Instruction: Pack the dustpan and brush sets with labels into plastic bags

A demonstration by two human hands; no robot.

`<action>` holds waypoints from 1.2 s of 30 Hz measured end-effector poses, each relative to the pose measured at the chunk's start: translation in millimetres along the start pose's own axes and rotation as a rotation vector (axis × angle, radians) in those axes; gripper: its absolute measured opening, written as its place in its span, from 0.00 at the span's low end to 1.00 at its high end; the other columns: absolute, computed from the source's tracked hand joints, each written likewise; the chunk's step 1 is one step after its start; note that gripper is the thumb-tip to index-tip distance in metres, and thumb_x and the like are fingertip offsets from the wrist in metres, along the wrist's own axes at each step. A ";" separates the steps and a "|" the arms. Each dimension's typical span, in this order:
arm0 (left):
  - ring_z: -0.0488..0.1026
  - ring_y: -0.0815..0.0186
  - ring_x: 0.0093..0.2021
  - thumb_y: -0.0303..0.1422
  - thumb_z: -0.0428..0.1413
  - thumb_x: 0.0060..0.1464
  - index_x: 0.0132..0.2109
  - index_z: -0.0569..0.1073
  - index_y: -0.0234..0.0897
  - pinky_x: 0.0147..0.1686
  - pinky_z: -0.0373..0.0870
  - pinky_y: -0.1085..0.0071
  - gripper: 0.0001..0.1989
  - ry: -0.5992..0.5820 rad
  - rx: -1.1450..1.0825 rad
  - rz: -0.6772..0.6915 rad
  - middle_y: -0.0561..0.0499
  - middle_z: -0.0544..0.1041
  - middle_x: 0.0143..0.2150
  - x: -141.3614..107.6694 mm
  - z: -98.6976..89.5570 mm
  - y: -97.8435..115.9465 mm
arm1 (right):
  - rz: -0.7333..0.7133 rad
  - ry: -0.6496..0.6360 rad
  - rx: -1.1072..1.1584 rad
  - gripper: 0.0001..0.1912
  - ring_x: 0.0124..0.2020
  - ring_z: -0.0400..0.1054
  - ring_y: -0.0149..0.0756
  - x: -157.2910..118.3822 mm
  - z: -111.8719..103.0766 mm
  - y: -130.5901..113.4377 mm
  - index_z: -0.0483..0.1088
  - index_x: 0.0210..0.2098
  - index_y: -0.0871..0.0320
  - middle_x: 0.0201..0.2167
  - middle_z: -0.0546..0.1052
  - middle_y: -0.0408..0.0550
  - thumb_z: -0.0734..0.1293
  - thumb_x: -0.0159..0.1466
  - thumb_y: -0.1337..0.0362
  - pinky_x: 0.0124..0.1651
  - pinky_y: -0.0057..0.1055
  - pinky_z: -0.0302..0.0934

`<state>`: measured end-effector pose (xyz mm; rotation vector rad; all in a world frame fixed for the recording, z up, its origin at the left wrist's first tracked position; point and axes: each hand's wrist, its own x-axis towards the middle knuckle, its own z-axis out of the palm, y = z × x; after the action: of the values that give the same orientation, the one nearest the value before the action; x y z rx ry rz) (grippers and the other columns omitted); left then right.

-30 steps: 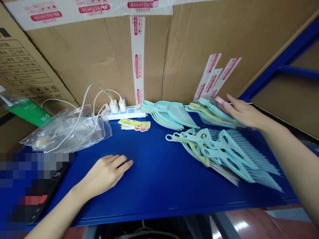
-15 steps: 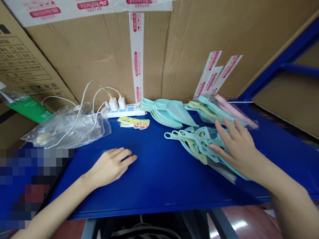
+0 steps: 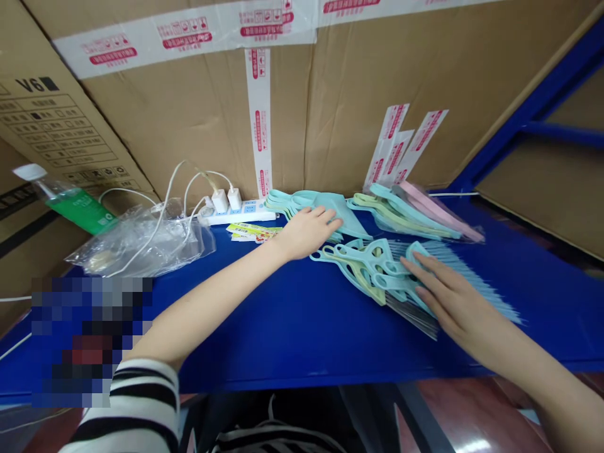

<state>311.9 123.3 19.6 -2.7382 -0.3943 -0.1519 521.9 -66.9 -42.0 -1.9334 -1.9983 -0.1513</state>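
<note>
My left hand (image 3: 311, 233) rests on or just over a stack of light-blue dustpans (image 3: 349, 215) at the back middle, fingers spread. My right hand (image 3: 443, 292) has its fingers apart at the right end of a pile of light-blue and yellow-green brushes (image 3: 361, 267) with grey and blue bristles. Its fingertips touch or hover just above a blue brush; nothing is gripped. Behind the brushes, more dustpans (image 3: 406, 217) in blue, green and pink lie partly in clear plastic.
On the blue table (image 3: 283, 340), a white power strip (image 3: 255, 212) with chargers, colourful labels (image 3: 252, 232), crumpled clear plastic (image 3: 155, 248) and a green bottle (image 3: 82, 211) stand or lie left. Cardboard (image 3: 198, 119) rises behind.
My left hand has moved from the bare table up and right to the dustpan stack. My right hand has shifted slightly down, and more blue bristles now show beside it.
</note>
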 end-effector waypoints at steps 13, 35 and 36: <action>0.76 0.62 0.39 0.22 0.51 0.61 0.38 0.76 0.33 0.42 0.62 0.66 0.09 -0.009 0.032 0.108 0.48 0.78 0.36 44.9 1.2 -16.5 | 0.103 0.259 -0.187 0.22 0.37 0.77 0.47 -13.4 -12.7 0.5 0.77 0.38 0.55 0.35 0.82 0.53 0.55 0.67 0.54 0.34 0.37 0.72; 0.71 0.68 0.31 0.21 0.45 0.65 0.39 0.73 0.34 0.37 0.65 0.70 0.13 0.315 0.046 0.132 0.54 0.76 0.30 -173.1 -18.9 14.1 | 0.095 0.272 0.132 0.24 0.27 0.69 0.42 13.3 -34.0 -56.4 0.74 0.53 0.49 0.28 0.73 0.48 0.55 0.67 0.49 0.28 0.36 0.64; 0.71 0.68 0.31 0.21 0.45 0.65 0.39 0.73 0.34 0.37 0.65 0.70 0.13 0.317 0.031 0.134 0.54 0.76 0.30 -177.9 -17.5 16.5 | 0.072 0.279 0.137 0.23 0.26 0.68 0.41 14.5 -32.7 -62.6 0.73 0.54 0.49 0.28 0.73 0.47 0.55 0.67 0.50 0.27 0.35 0.64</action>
<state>145.8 57.2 2.3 -2.6381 -0.1241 -0.5299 466.1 -67.4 3.5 -1.7865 -1.7117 -0.2450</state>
